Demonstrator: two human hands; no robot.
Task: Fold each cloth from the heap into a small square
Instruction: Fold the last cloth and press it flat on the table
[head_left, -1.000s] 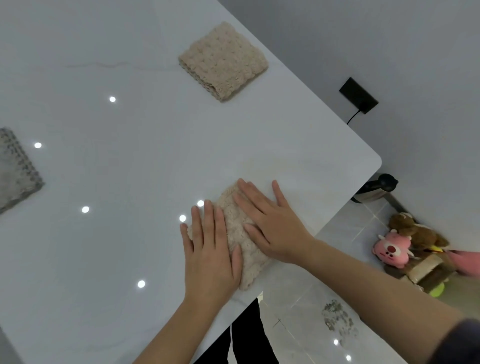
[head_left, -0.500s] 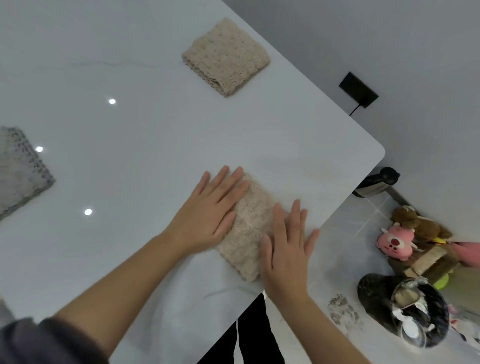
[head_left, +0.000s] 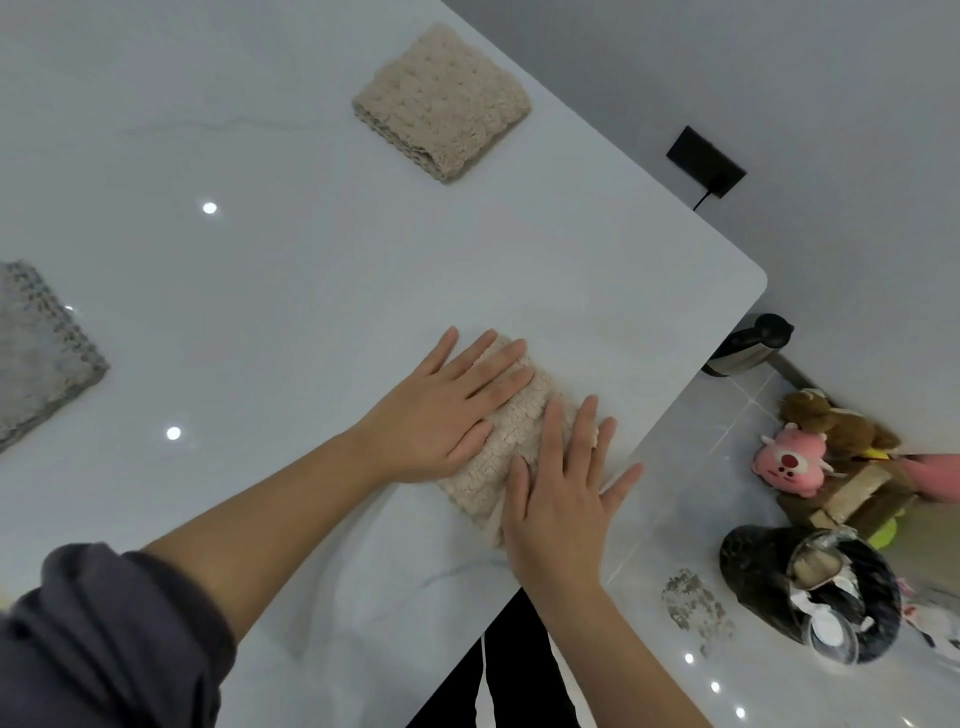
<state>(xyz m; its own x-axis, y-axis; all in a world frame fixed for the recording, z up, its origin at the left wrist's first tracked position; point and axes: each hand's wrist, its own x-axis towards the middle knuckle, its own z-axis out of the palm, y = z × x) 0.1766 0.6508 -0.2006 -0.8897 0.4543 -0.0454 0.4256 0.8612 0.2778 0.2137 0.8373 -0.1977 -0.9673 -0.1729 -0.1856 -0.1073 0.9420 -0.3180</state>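
Head view, centre right near the white table's (head_left: 260, 260) edge: pressing a folded beige cloth (head_left: 511, 441) flat under left hand (head_left: 441, 410) and right hand (head_left: 558, 499), fingers straight and spread, gripping nothing; seemingly near finished, with one beige square (head_left: 441, 104) folded at upper centre, a grey cloth (head_left: 36, 353) folded at left edge, no heap in sight.

table (head_left: 260, 312), beige square (head_left: 441, 101), beige cloth (head_left: 514, 426), grey cloth (head_left: 36, 353)

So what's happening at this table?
A person presses the left hand and right hand flat on a folded beige cloth near the white table edge, seemingly flattening it. A second beige cloth lies folded square farther away. A grey cloth sits at the left.
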